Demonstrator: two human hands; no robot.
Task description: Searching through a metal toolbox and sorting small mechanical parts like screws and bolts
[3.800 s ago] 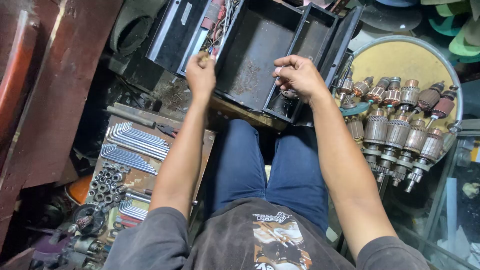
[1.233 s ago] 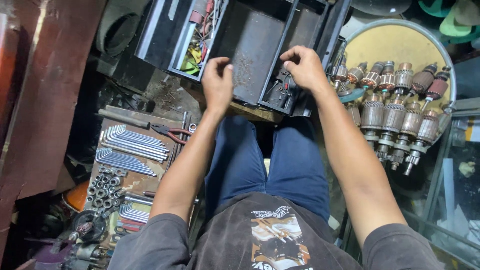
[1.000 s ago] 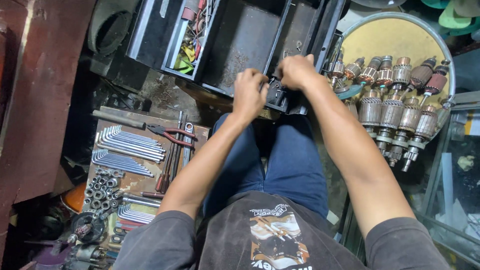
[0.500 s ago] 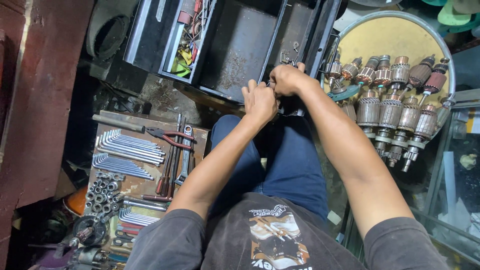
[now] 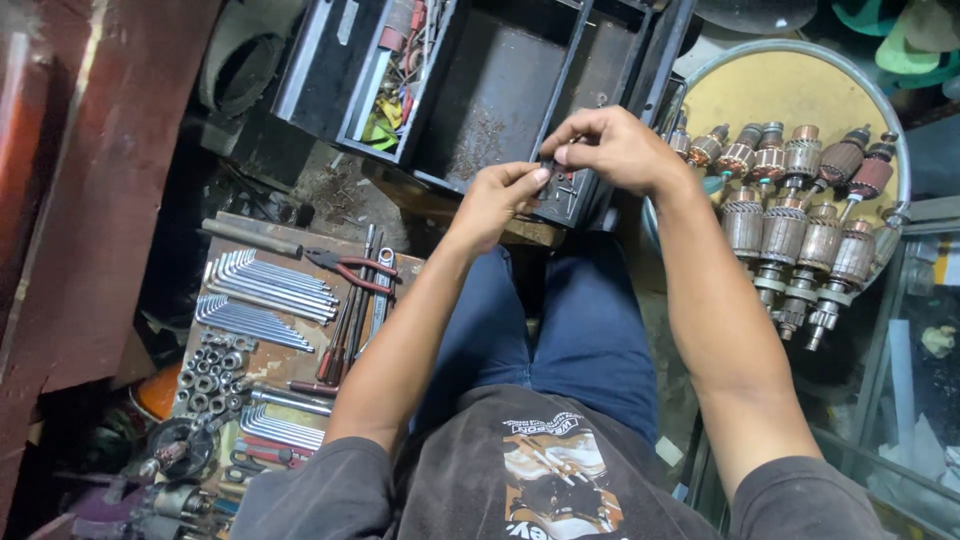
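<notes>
Both hands meet over the black toolbox (image 5: 500,90): left hand (image 5: 497,200) and right hand (image 5: 615,150) pinch a small part (image 5: 552,170), unfinished work.

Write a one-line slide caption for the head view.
Both hands pinch a small part over an open black toolbox, beside motor armatures.

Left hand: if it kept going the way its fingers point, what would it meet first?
The left hand points up and right, toward the right hand. First in line is the small dark part pinched between both hands' fingertips, then the right hand's fingers, over the black toolbox. Depth between them is unclear.
</notes>
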